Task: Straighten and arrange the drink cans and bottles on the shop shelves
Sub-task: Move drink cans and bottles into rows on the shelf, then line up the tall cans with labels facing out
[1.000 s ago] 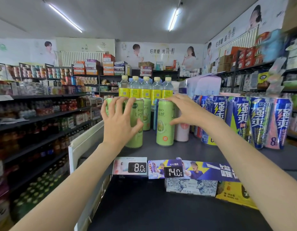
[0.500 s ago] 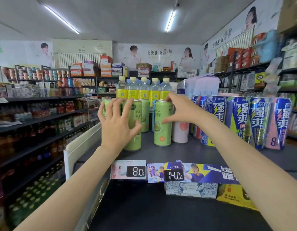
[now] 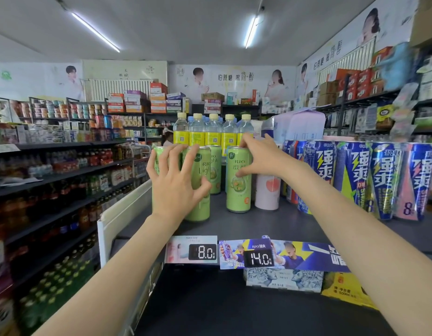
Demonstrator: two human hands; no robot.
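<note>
Shop interior; dark top shelf [image 3: 270, 221] at the end of an aisle, price tags along its front edge. Step in hand: squaring up the green cans. The left hand [image 3: 176, 180] is wrapped around the front green can [image 3: 198, 209] — fingers curled over its upper body. The right hand [image 3: 258, 158] grips the neighbouring green can [image 3: 238, 190] by its rim, thumb on the face. Both cans stand upright, apart. Next move, as judged: slide them level, labels forward, without knocking the yellow-label bottles [image 3: 212, 132] behind.
</note>
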